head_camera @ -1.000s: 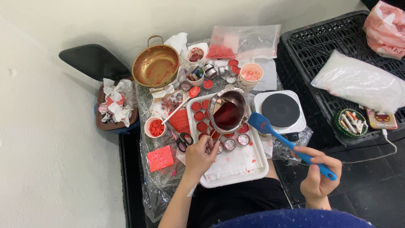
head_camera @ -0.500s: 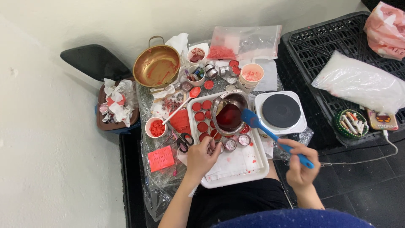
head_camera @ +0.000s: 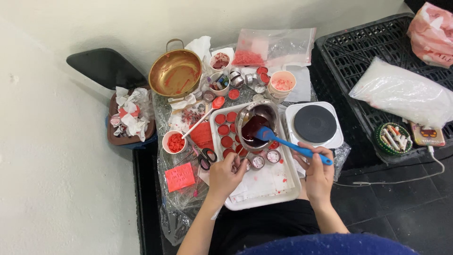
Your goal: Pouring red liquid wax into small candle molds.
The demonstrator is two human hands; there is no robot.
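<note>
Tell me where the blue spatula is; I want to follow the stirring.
In the head view, the blue spatula is right of centre: its handle is in the right hand, its blade in the steel pot of dark red liquid.

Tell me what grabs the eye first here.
The blue spatula, held in the right hand, with its head in the steel pot of dark red liquid on the white tray. The left hand sits by small red-filled tins; a brass pan lies behind.
</note>
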